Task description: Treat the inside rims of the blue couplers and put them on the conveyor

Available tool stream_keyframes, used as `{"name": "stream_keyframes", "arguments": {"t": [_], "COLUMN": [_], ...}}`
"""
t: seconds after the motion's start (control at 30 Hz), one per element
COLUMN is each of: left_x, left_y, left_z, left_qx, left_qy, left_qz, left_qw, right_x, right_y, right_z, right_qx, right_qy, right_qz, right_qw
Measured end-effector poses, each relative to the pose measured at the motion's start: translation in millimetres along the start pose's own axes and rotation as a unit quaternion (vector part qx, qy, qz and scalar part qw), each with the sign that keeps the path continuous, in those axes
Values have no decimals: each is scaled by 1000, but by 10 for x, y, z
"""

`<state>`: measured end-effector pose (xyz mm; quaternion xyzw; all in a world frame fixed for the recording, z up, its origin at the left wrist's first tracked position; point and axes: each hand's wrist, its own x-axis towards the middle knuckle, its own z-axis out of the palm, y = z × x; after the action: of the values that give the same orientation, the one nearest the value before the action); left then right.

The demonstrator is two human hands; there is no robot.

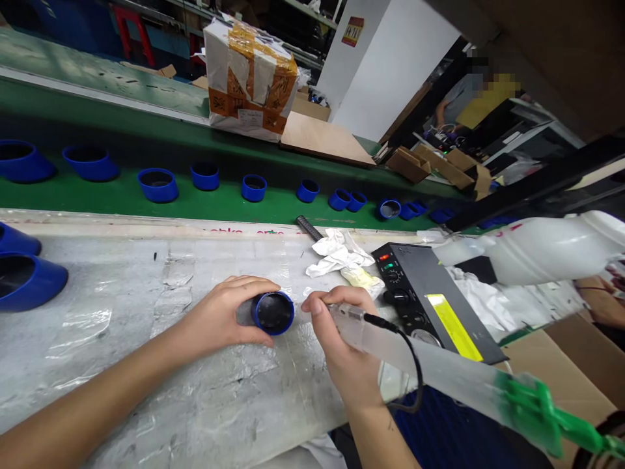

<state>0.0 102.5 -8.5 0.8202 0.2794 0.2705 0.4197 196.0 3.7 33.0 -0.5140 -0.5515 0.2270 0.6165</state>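
One blue cup [274,314] is on the bench [219,410], well inside its far edge, and the left hand [227,316] grips around it. The right hand [347,345] is closed on a syringe [439,368] pointing toward this cup, apart from it; I judge its work unfinished. Other cups [46,286] stand near the bench's left edge and along the belt [219,207] beyond; which are finished, I cannot tell.

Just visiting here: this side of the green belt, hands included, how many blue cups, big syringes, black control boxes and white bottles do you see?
Blue cups: 3 (one at the left hand, two at the picture's left edge)
Syringe: 1 (in the right hand)
Black control box: 1
White bottle: 1
Total: 6
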Motion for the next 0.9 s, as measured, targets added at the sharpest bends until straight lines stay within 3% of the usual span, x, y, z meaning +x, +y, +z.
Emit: {"name": "stream_keyframes", "arguments": {"t": [0.67, 0.9], "left_x": [0, -3], "left_y": [82, 107], "left_z": [-4, -7], "left_qx": [-22, -41], "left_qy": [-3, -11], "left_qz": [39, 36], "left_qw": [999, 998], "right_x": [-297, -394], "right_y": [-79, -156], "right_z": [-113, -42], "right_qx": [-58, -52], "right_qy": [-17, -12], "right_qz": [12, 38], "right_qw": [998, 998]}}
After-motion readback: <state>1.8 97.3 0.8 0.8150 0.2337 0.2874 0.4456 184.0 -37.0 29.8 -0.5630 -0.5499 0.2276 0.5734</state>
